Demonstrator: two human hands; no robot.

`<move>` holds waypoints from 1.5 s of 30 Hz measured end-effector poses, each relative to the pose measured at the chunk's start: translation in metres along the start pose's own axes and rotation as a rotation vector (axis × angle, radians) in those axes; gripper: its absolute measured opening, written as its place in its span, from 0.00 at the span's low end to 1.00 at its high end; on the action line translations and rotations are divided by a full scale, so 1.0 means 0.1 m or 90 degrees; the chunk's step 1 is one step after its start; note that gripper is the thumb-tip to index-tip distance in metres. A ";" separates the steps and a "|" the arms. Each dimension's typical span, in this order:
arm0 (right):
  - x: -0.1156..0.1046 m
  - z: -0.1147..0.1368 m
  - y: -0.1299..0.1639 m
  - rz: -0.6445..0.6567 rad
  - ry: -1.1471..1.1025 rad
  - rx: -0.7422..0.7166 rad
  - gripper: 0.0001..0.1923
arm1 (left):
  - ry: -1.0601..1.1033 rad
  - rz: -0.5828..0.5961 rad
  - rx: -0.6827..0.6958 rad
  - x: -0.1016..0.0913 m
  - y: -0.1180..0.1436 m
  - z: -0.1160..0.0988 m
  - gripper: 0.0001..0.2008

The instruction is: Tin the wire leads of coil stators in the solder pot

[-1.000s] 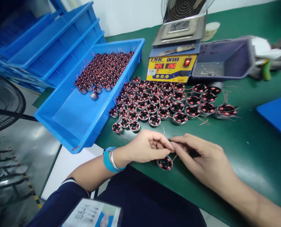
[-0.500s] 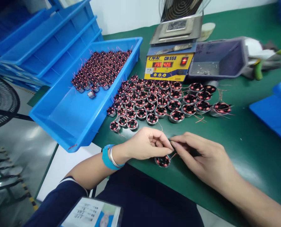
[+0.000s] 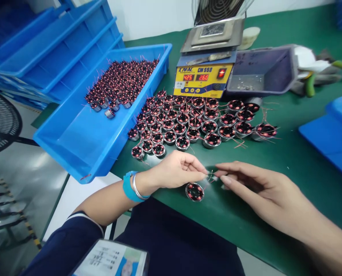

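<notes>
Down in the lower middle of the frame, the left hand (image 3: 175, 172) has its thumb and fingers pinched together on a thin copper wire (image 3: 209, 177) coming off a small round coil (image 3: 194, 191). The coil sits just below the fingertips, right at the near edge of the green table (image 3: 288, 153), with the wire running up from it to the pinch. The right hand (image 3: 257, 191) comes in from the lower right with its fingers mostly stretched out, index tip pointing at the same wire, just beside the left fingertips. Whether it's actually gripping the wire or only touching it, I honestly can't tell, it's too thin and a bit blurry there. The left wrist has a blue wristband (image 3: 128, 186) and a silver bangle next to it.

Just above the hands, in the middle of the frame, there's a whole bunch of the same coils (image 3: 188, 119) set out in rough rows on the table, loose wire ends sticking out on the right side. To the left of them is a blue tray (image 3: 81, 142) hanging partly over the table edge, with a heap of coils piled in its far end. More blue trays are stacked in the upper left. Top centre has a yellow controller box (image 3: 202, 78) with red digit displays and a metal plate on top, and right of it a dark grey bin (image 3: 263, 71).
</notes>
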State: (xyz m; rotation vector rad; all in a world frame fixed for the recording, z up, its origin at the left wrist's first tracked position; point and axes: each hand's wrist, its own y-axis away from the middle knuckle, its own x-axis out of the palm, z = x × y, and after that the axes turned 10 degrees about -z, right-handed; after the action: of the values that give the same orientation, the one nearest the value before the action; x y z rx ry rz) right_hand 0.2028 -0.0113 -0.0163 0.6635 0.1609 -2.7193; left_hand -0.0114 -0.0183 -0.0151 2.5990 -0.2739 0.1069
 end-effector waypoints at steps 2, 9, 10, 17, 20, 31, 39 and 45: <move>0.04 -0.02 0.00 -0.009 -0.004 -0.022 0.20 | -0.010 -0.017 -0.015 0.03 0.01 -0.04 0.05; 0.10 0.00 -0.01 -0.031 -0.015 -0.071 0.18 | -0.058 -0.046 -0.047 0.12 0.00 -0.13 0.08; 0.11 0.01 -0.01 -0.040 -0.007 -0.088 0.17 | -0.054 -0.036 -0.058 0.13 -0.01 -0.14 0.09; 0.17 0.04 0.00 -0.115 0.063 -0.245 0.09 | -0.026 0.042 -0.100 0.13 -0.06 -0.18 0.10; 0.18 0.04 0.01 -0.145 0.075 -0.297 0.09 | -0.021 0.049 -0.100 0.13 -0.07 -0.19 0.08; 0.21 0.03 0.01 -0.140 0.092 -0.272 0.08 | -0.019 -0.032 -0.080 0.16 -0.01 -0.15 0.07; 0.23 0.05 0.06 -0.195 0.118 -0.296 0.08 | -0.015 -0.032 -0.068 0.16 -0.02 -0.12 0.11; 0.26 0.06 0.07 -0.191 0.105 -0.299 0.09 | -0.023 -0.025 -0.077 0.16 -0.02 -0.16 0.10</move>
State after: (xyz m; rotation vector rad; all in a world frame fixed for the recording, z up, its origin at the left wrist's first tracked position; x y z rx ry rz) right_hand 0.1815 -0.0265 -0.0234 0.7645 0.9755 -2.7363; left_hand 0.0046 -0.0116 0.0002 2.4860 -0.2343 0.0275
